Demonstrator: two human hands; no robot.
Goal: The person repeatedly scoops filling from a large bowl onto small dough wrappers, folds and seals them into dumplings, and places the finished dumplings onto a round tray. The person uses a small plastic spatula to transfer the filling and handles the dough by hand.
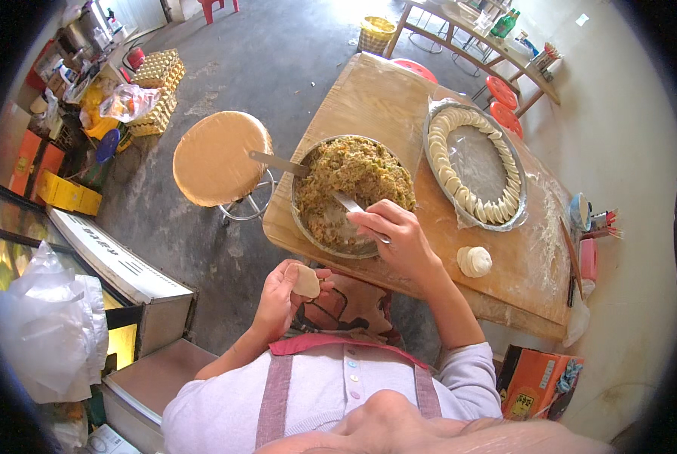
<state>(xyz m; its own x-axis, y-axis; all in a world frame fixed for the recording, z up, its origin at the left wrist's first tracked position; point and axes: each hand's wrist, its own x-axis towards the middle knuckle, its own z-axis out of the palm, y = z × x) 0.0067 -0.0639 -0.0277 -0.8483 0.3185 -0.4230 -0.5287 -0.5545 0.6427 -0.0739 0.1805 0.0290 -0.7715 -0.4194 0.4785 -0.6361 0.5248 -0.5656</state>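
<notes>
My left hand (284, 292) holds a round dough wrapper (306, 282) between thumb and fingers, just below the table's near edge. A metal spatula (348, 203) is in my right hand (395, 232), its blade tip at the chopped filling (367, 170). That filling lies in a large round metal bowl (330, 249), piled at the far side. Another flat metal utensil (276, 162) leans over the bowl's left rim. To the right, a plastic-lined round tray (522, 210) bears a ring of overlapping folded dumplings (442, 162). A small stack of dough wrappers (474, 261) sits on the floured wood.
The wooden table (367, 85) carries scattered flour and a rolling pin (571, 255) at its right. A round padded stool (222, 159) stands left of it. Egg trays (157, 85) are stacked farther left. A plastic bag (49, 335) hangs near the lower left. Red stools (506, 119) stand beyond.
</notes>
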